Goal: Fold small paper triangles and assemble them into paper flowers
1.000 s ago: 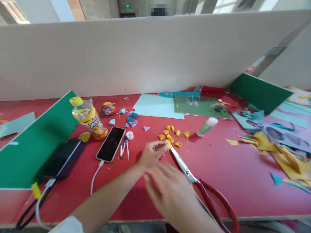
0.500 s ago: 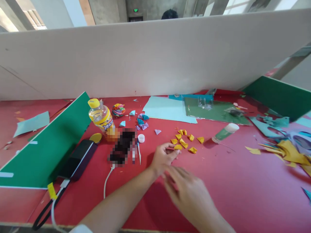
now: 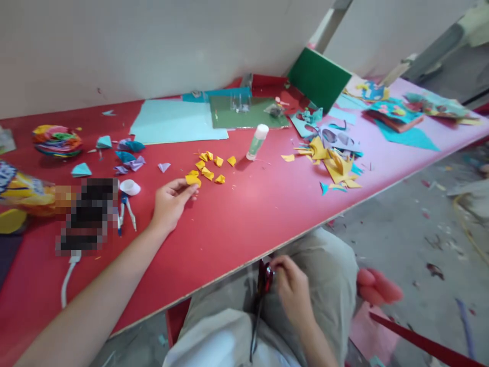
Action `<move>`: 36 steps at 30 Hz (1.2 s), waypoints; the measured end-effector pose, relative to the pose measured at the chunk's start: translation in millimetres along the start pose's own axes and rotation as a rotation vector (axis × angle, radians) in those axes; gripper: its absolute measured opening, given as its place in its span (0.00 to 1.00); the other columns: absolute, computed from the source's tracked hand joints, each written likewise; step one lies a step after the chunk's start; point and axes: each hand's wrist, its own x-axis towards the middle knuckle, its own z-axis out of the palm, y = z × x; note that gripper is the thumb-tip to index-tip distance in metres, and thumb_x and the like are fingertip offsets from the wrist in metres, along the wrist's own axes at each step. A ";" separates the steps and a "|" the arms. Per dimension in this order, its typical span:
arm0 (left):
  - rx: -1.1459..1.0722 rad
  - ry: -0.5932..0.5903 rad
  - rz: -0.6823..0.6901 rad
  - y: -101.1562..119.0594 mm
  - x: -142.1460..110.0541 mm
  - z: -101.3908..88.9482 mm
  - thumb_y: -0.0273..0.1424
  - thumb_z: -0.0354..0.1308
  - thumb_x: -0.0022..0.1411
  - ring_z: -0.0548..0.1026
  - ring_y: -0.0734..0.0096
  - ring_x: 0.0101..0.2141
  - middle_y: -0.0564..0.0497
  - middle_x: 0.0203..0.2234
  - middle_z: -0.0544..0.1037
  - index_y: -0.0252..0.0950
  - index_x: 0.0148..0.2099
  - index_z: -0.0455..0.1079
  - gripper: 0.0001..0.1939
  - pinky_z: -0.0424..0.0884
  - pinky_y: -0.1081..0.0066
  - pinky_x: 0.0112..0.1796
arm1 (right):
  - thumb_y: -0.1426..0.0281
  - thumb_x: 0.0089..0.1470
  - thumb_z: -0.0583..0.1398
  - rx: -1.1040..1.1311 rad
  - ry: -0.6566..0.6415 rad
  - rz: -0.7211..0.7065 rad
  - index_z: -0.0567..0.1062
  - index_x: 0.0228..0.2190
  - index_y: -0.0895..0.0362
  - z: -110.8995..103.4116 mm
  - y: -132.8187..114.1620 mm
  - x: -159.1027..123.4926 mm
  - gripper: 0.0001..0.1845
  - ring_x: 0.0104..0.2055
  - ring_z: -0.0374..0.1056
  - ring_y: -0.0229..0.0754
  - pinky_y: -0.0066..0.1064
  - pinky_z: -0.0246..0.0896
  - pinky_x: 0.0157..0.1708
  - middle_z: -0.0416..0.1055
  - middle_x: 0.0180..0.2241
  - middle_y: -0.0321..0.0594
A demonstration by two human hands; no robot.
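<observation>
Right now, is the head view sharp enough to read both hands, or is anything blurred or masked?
Head view: the left hand pinching a yellow paper piece is sharp; the right hand on the red-handled scissors in the lap is slightly soft; a pixelated patch masks something left of it; table edges bow from lens distortion.

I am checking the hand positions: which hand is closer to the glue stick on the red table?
Left. The left hand rests on the table, left of the glue stick, pinching a yellow folded paper piece. The right hand is below the table edge, at the scissors.
</observation>
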 end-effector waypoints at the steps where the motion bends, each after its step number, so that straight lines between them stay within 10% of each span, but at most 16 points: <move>1: 0.001 0.011 0.010 0.2 -0.1 1.4 0.31 0.65 0.42 0.72 0.75 0.23 0.52 0.22 0.75 0.34 0.29 0.73 0.10 0.69 0.78 0.23 | 0.78 0.49 0.46 -0.072 -0.198 -0.006 0.66 0.27 0.53 4.5 8.0 -8.0 0.12 0.29 0.66 0.46 0.36 0.64 0.28 0.68 0.26 0.41; 6: 0.034 0.025 0.040 -0.6 -2.2 5.8 0.30 0.64 0.42 0.72 0.76 0.22 0.53 0.22 0.75 0.34 0.29 0.72 0.09 0.69 0.78 0.22 | 0.85 0.44 0.49 -0.637 -0.732 -0.299 0.74 0.28 0.58 26.3 26.6 -12.2 0.18 0.36 0.68 0.49 0.37 0.65 0.33 0.72 0.34 0.47; 19: 0.022 -0.120 0.162 -8.2 -3.1 4.7 0.25 0.62 0.48 0.68 0.82 0.20 0.56 0.23 0.75 0.30 0.31 0.70 0.06 0.67 0.77 0.21 | 0.83 0.49 0.51 -0.675 -0.952 -0.499 0.73 0.34 0.62 18.4 23.9 16.2 0.14 0.40 0.67 0.45 0.33 0.60 0.38 0.72 0.36 0.48; 31: 0.274 -0.160 0.191 -6.2 -6.1 5.4 0.31 0.56 0.51 0.73 0.83 0.25 0.59 0.25 0.74 0.25 0.38 0.68 0.14 0.67 0.77 0.27 | 0.72 0.56 0.50 -0.244 -0.564 -0.545 0.69 0.35 0.53 -71.9 -4.5 17.6 0.09 0.36 0.67 0.38 0.40 0.48 0.50 0.72 0.32 0.36; 36: 0.266 -0.279 0.173 4.0 -15.5 3.1 0.31 0.43 0.56 0.73 0.68 0.39 0.52 0.34 0.75 0.21 0.44 0.63 0.19 0.65 0.72 0.30 | 0.66 0.55 0.53 0.006 -0.175 -0.261 0.69 0.36 0.58 -84.3 -38.2 37.3 0.10 0.29 0.64 0.33 0.27 0.58 0.31 0.68 0.29 0.37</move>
